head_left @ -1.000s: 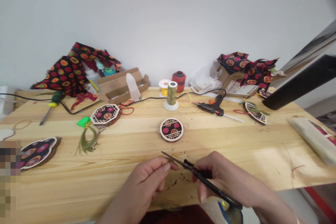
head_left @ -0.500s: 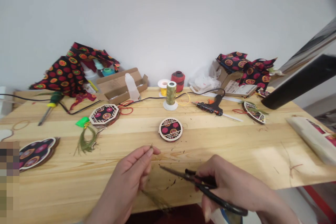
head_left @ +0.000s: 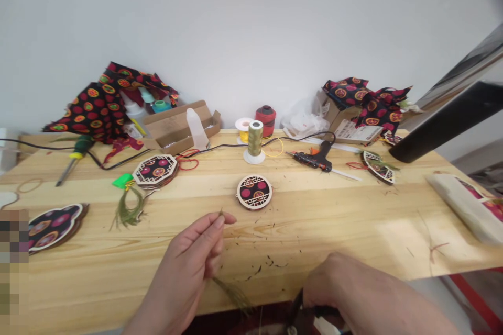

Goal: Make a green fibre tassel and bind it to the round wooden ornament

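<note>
We find the left hand [head_left: 192,261] pinching a thin green feather strand [head_left: 231,293] between thumb and fingertips; its tip shows just above the thumb, and the frayed end trails below the hand past the desk [head_left: 353,220] edge. The right hand [head_left: 353,293] is clenched around dark scissors [head_left: 298,311] at the near desk edge; the blades are largely cut off, so we cannot tell whether they are parted. Just beyond the left hand lies a round wooden ornament [head_left: 254,192] with red-patterned black fabric. Farther off, an open cardboard box [head_left: 176,128] has a clear bottle [head_left: 196,128] by it, apparently standing inside. A second box [head_left: 349,123] beyond the right hand is draped in patterned cloth, its contents hidden.
</note>
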{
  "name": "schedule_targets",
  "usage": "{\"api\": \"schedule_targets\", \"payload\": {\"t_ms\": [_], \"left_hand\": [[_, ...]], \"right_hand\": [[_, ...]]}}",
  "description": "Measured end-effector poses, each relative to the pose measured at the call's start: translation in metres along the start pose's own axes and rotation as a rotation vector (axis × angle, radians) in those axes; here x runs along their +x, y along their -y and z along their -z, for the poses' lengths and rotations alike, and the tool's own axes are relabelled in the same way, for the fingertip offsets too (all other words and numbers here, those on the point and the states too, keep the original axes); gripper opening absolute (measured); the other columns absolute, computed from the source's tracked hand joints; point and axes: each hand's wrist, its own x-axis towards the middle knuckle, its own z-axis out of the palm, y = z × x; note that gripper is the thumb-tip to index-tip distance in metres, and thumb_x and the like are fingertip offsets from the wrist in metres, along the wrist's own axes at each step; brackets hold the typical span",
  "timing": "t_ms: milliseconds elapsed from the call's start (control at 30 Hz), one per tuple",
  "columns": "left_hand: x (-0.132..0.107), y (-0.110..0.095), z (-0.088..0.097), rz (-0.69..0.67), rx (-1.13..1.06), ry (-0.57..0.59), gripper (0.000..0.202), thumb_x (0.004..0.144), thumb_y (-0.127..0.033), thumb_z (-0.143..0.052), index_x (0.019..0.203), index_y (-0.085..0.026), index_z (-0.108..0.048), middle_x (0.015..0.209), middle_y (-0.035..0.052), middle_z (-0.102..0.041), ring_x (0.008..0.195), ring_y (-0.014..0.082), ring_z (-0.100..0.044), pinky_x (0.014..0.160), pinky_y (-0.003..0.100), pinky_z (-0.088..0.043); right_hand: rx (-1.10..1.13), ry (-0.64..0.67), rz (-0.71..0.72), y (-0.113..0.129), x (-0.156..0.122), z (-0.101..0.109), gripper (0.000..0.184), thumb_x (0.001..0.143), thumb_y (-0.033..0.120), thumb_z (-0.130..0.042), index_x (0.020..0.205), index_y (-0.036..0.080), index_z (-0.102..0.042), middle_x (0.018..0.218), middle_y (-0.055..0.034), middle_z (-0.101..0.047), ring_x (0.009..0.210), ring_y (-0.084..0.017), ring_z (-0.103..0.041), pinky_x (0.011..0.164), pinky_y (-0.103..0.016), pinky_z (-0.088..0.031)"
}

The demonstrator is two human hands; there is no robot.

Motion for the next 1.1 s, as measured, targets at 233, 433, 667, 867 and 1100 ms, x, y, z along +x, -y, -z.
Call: {"api": "schedule_targets", "payload": {"t_ms": [233,433,667,867,1100], "left_hand": [[-0.005,0.004,-0.008,-0.070,0.122,0.158,0.022,0.080,-0.038,-0.058,0.082,-0.017,-0.064,0.052,-0.0055,-0.046,0.044,0.0064,-0.026,0.043,0.019,-0.022],[-0.010,0.004,-0.014,-0.006,0.246,0.339,0.026,0.085,-0.038,-0.050,0.079,-0.016,-0.062,0.058,-0.0009,-0.058,0.043,0.0062,-0.024,0.044,0.021,-0.020],[-0.003,0.009,-0.012,0.007,0.103,0.232,0.023,0.081,-0.038,-0.056,0.074,-0.017,-0.062,0.048,-0.0085,-0.032,0.047,0.0073,-0.021,0.043,0.019,-0.018],[0.004,0.008,-0.011,0.067,-0.038,0.117,0.022,0.076,-0.038,-0.061,0.075,-0.016,-0.059,0.047,-0.0099,-0.030,0.044,0.0060,-0.015,0.040,0.017,-0.013],[0.005,0.008,-0.010,0.099,-0.118,0.147,0.021,0.075,-0.036,-0.063,0.075,-0.016,-0.059,0.048,-0.0106,-0.027,0.044,0.0047,-0.014,0.039,0.016,-0.012]], "right_hand": [[-0.118,0.127,0.048,0.007,0.012,0.007,0.009,0.066,0.022,-0.063,0.073,0.020,-0.068,0.067,0.0021,-0.064,0.056,-0.009,-0.048,0.049,-0.018,-0.030],[-0.151,0.095,0.116,0.007,0.015,0.009,0.007,0.068,0.024,-0.062,0.073,0.020,-0.062,0.061,0.0067,-0.054,0.053,-0.006,-0.040,0.049,-0.017,-0.028],[-0.120,-0.061,-0.016,-0.007,0.005,0.015,0.009,0.065,0.016,-0.058,0.061,0.017,-0.050,0.051,0.0067,-0.047,0.048,-0.006,-0.037,0.042,-0.017,-0.023],[-0.476,-0.470,-0.433,-0.054,-0.004,0.041,0.030,0.074,0.047,-0.054,0.075,0.018,-0.061,0.069,-0.0071,-0.065,0.059,-0.021,-0.057,0.052,-0.026,-0.036],[-0.568,-0.523,-0.723,-0.095,-0.017,0.054,0.030,0.079,0.043,-0.046,0.069,0.017,-0.059,0.069,-0.0146,-0.067,0.064,-0.029,-0.063,0.055,-0.032,-0.040]]}}
